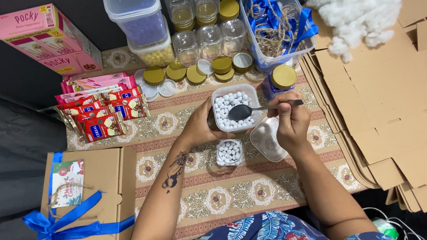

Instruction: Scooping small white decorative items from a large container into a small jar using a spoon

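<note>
A patterned table runner (221, 195) carries a ribboned cardboard box (96, 199), gold lids (188, 73), snack packets (100, 112) — and flat cartons (396, 118).

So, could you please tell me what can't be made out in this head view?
- Left hand: its fingers are hidden behind the tub of white balls.
- Spoon: whether its bowl holds any balls is too dark to tell.
- Small jar: how deep its fill goes is hidden, seen from straight above.
- Right hand: its fingertips are curled under the handle.
</note>
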